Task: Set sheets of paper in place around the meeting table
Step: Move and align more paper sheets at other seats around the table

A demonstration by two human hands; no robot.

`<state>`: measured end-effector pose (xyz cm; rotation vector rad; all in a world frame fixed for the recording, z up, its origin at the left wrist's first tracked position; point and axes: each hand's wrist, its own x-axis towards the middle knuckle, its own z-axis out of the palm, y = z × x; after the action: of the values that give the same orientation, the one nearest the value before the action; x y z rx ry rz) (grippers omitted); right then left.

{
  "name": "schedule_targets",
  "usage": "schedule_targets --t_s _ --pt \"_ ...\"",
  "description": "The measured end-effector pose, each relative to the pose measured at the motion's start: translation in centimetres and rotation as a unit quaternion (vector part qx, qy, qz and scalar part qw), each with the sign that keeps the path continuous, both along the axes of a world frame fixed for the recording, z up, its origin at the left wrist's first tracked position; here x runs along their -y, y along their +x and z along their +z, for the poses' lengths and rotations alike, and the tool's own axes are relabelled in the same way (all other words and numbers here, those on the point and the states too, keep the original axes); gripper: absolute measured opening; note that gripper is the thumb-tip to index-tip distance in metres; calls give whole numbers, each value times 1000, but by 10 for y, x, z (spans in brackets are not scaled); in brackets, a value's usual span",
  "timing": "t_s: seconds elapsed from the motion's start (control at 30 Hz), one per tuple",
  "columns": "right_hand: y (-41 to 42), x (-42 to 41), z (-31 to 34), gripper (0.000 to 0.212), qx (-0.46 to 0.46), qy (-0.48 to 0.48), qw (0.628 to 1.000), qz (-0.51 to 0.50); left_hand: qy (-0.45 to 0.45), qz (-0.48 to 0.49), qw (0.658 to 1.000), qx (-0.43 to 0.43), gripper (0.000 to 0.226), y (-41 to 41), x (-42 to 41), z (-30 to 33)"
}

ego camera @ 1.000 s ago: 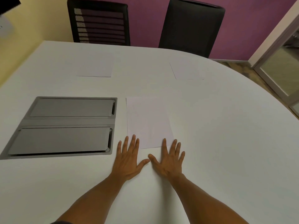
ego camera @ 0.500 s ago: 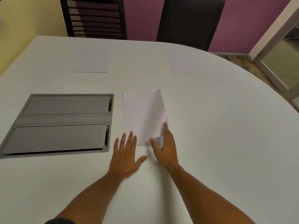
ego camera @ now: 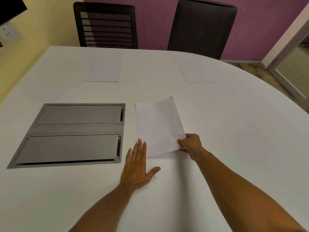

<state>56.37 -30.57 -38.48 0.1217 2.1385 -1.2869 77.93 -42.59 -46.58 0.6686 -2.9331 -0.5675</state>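
The left hand [ego camera: 138,166] lies flat and spread on the white worktop [ego camera: 234,148], fingertips at the paper stack [ego camera: 150,124]. Just beyond, the right hand [ego camera: 190,144] pinches the top sheet [ego camera: 165,128] by its near right corner, tilting it up. Two placed sheets [ego camera: 103,71] [ego camera: 197,72] lie along the far edge before two chairs [ego camera: 105,24] [ego camera: 200,27].

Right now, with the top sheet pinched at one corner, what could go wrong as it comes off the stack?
1. The right hand grips the top sheet only by its near corner, so it could crease or tear.
2. The left hand lies flat mostly beside the stack, barely on it, so lower sheets may drag along or fan out.
3. A wide sweep could disturb the two placed sheets.
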Motion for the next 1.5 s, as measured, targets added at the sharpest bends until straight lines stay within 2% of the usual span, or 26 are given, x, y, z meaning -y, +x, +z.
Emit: schedule_targets --t_s 0.07,0.17,0.27,0.3,0.33,0.43,0.6,0.77,0.83,0.97,1.03,1.1,1.2,1.3,1.5 --pt "8 -5 2 15 16 -39 999 -16 121 16 989 -80 97 2 4 9" --pt "34 -14 9 19 46 -88 995 -30 327 135 921 -166 88 6 17 39" --pt "66 -22 16 19 74 -114 990 -28 444 265 830 -210 64 11 38 79" --pt "77 -25 20 18 84 -123 989 -20 468 286 809 -212 57 17 46 92" --pt "90 -28 25 18 93 -132 987 -10 471 297 803 -210 48 26 52 106" --pt "132 -34 42 19 106 -144 983 32 435 310 825 -187 14 62 63 138" --pt "214 -48 60 26 149 -128 966 165 357 340 862 -116 40 145 59 164" --pt "269 -55 63 18 135 -101 953 252 307 337 890 -30 45 215 51 182" --pt "338 -57 69 20 139 -42 932 332 309 403 861 -15 31 302 30 191" --pt "345 -45 73 26 122 -33 928 350 316 388 866 -26 17 315 31 191" --pt "368 -40 73 27 117 -10 914 389 328 406 853 -15 21 347 22 188" --pt "393 -38 64 29 104 11 904 415 324 421 847 -8 15 380 15 177" --pt "420 -36 53 27 91 34 898 429 314 452 835 3 16 420 11 162" --pt "435 -33 40 22 79 60 893 439 296 481 825 7 27 443 15 152" --pt "461 -32 13 23 40 123 863 489 272 500 821 44 17 469 17 116"
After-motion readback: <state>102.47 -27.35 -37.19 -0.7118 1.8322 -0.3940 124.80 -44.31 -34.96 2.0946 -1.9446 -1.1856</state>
